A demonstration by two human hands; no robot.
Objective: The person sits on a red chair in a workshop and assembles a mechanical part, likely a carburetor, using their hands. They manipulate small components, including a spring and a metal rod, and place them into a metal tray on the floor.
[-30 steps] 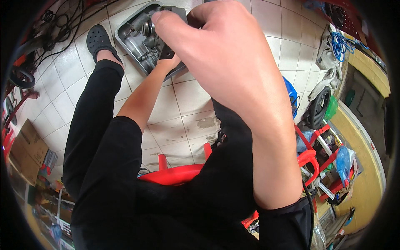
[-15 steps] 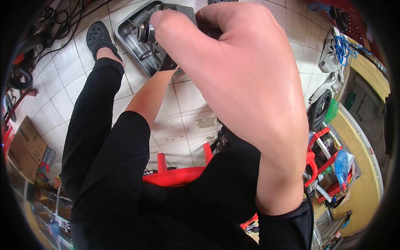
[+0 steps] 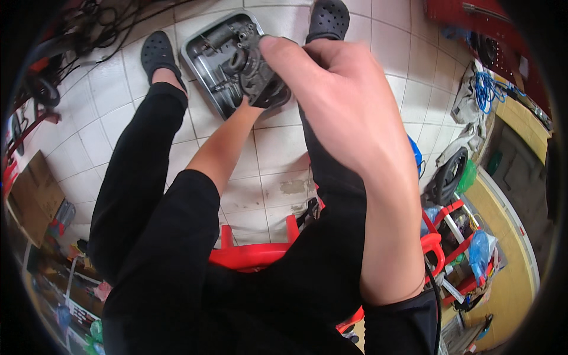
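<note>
A dark grey cast-metal machine part (image 3: 255,74) with round openings is held up over a metal tray (image 3: 188,52). My right hand (image 3: 349,106) reaches to it from the right. Its thumb presses on the part's upper right side, and the other fingers curl down behind, mostly out of sight. From below, my left forearm (image 3: 228,139) runs up to the part's lower edge. The left hand lies behind the part, so its fingers do not show. Other metal pieces (image 3: 222,36) lie in the tray.
White floor tiles (image 3: 236,195) surround the tray. My feet in dark clogs (image 3: 157,54) flank it. A red plastic stool (image 3: 251,255) is below me. Black cables (image 3: 89,26) lie far left, a cardboard box (image 3: 34,198) at left. At right are blue cord (image 3: 488,83) and a red rack (image 3: 461,254).
My right hand and the metal part are now lower and farther from the view. The part has turned, showing a different side. More of the tray and my right clog have come into sight.
</note>
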